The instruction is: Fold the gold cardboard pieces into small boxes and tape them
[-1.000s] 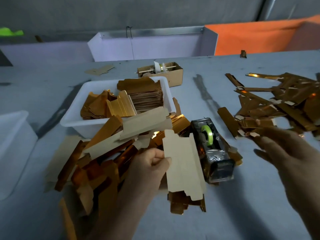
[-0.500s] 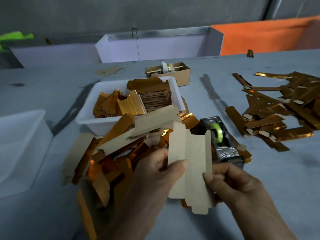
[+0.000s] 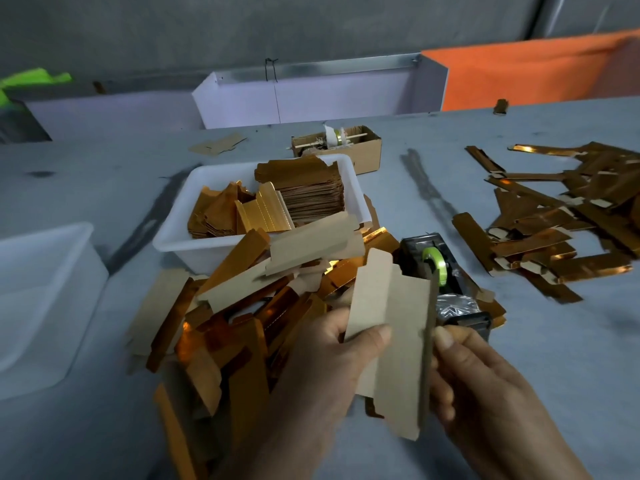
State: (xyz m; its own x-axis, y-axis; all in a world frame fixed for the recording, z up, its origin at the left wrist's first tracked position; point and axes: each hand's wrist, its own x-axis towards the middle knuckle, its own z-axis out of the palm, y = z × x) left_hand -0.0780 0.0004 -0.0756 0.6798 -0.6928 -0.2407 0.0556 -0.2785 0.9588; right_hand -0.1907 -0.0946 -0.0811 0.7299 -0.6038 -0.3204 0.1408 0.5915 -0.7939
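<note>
Kraft-brown side up: the cardboard blank (image 3: 391, 344) sits between both hands, just in front of the tape dispenser (image 3: 446, 285), plain face toward me, gold face away. My left hand (image 3: 322, 372) pinches the left panel, thumb on top near the lower third, fingers behind. My right hand (image 3: 491, 393) has its thumb pressed on the right edge strip, the other fingers curled behind it; that strip looks already tipped up off flat, so I read this as the first crease of the fold. To do it well: keep the left pinch as the anchor and don't let it slide, run the right thumb along the full score line rather than pushing at one spot, or the long panel may bow instead of creasing. Fold each score in turn toward the brown side so gold ends outside, bring the glue tab under the opposite edge, square it before taping. Dispenser is close, roll (image 3: 432, 261) loaded; I can't tell if a free tape end is ready. Unfolded stock lies in the loose pile (image 3: 221, 306) to my left and in the white tub (image 3: 180, 233); finished gold sleeves (image 3: 568, 220) lie well apart on the right. Risk: crushing the end flaps while gripping.
</note>
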